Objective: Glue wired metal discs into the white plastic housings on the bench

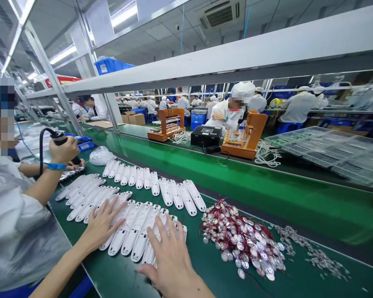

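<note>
My left hand (103, 223) lies with spread fingers over the left end of a row of white plastic shells (133, 227). At the row's right end my right hand (170, 250) is spread the same way, its fingers over several shells and hiding parts of them. Neither hand grips anything. The shells are long, narrow and rounded, lying side by side on the green table (112, 275). Behind them stretches another row of white shells (136, 177). Right of my right hand sits a heap of small silvery discs with red wires (244, 238).
Small metal pieces (311, 248) lie scattered beyond the heap. At left a co-worker's hand (64, 149) grips a black powered screwdriver (59, 138). A clear plastic bag (102, 155) rests behind the shells. Orange fixtures (245, 136) and a black box (206, 135) stand across the green strip.
</note>
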### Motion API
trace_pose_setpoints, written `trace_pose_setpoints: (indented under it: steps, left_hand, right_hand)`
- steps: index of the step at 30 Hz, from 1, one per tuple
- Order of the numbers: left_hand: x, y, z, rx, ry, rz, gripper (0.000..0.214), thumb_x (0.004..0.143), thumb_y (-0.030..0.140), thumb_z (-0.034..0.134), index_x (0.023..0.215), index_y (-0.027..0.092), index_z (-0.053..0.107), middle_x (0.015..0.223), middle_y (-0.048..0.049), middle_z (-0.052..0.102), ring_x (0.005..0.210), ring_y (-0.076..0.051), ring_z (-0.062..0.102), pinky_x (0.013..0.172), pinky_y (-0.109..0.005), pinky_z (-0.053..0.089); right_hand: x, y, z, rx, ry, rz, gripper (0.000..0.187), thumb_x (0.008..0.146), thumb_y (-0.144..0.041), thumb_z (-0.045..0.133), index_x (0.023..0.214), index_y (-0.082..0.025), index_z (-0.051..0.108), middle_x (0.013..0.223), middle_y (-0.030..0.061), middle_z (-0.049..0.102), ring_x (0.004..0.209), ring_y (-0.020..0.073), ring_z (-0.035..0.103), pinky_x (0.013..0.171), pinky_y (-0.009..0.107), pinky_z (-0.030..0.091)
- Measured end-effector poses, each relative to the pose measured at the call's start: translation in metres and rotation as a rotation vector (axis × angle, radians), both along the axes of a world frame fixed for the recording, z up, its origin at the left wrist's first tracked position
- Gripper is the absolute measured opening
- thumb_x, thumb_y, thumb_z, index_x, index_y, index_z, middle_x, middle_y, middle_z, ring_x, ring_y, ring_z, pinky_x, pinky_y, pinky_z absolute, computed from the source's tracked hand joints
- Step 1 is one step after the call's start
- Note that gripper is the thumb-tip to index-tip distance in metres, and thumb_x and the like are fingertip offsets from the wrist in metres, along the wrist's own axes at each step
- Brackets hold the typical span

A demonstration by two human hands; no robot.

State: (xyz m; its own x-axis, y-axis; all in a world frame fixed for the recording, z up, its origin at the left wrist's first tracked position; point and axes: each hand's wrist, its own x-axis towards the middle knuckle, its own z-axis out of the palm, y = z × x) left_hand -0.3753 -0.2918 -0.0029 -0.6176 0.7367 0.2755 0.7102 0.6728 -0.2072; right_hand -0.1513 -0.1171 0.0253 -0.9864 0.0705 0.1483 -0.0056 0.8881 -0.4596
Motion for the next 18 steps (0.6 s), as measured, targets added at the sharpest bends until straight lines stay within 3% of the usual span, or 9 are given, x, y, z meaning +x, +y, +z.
trace_pose_setpoints:
  steps: [3,6,12,15,18]
  left_hand:
    - [-0.002,-0.002,-0.003,-0.013,-0.046,-0.030,0.048,0.091,0.044,0.026,0.135,0.029,0.037,0.144,-0.0067,0.032,0.129,-0.033,0.030,0.095,-0.058,0.028]
    - [0.005,-0.007,-0.007,-0.008,-0.069,-0.068,0.048,0.090,0.044,0.027,0.135,0.029,0.038,0.143,-0.0049,0.033,0.128,-0.030,0.033,0.094,-0.051,0.033]
    - [0.037,-0.013,-0.012,0.019,-0.065,-0.088,0.047,0.089,0.044,0.031,0.132,0.030,0.043,0.140,-0.0019,0.039,0.125,-0.028,0.037,0.088,-0.042,0.039]
    - [0.060,-0.010,-0.012,0.036,-0.057,-0.087,0.047,0.088,0.044,0.031,0.132,0.030,0.042,0.141,-0.0015,0.037,0.126,-0.028,0.036,0.088,-0.043,0.039]
    - [0.087,-0.006,-0.015,0.047,-0.054,-0.081,0.047,0.088,0.044,0.030,0.131,0.030,0.044,0.141,-0.0014,0.038,0.126,-0.029,0.035,0.090,-0.046,0.037]
  right_hand:
    - [-0.008,-0.006,-0.007,-0.035,-0.022,-0.011,0.068,0.086,-0.066,0.033,0.138,-0.021,0.032,0.147,0.0091,0.012,0.133,0.0351,-0.002,0.104,0.061,0.012]
    - [-0.002,-0.010,-0.008,-0.043,-0.059,0.003,0.070,0.085,-0.068,0.033,0.136,-0.020,0.036,0.147,0.0107,0.012,0.132,0.0354,-0.003,0.104,0.061,0.013]
    - [0.034,-0.015,0.004,0.004,-0.170,0.068,0.074,0.082,-0.072,0.031,0.133,-0.020,0.041,0.144,0.0130,0.020,0.131,0.0388,0.011,0.100,0.061,0.024]
    - [0.052,-0.014,-0.014,0.124,-0.077,0.069,0.065,0.084,-0.067,0.037,0.129,-0.022,0.045,0.142,0.0131,0.027,0.129,0.0392,0.019,0.095,0.058,0.034]
    - [0.069,-0.012,-0.052,0.312,0.153,-0.020,0.040,0.091,-0.048,0.043,0.125,-0.028,0.046,0.141,0.0092,0.030,0.129,0.0365,0.025,0.090,0.052,0.043]
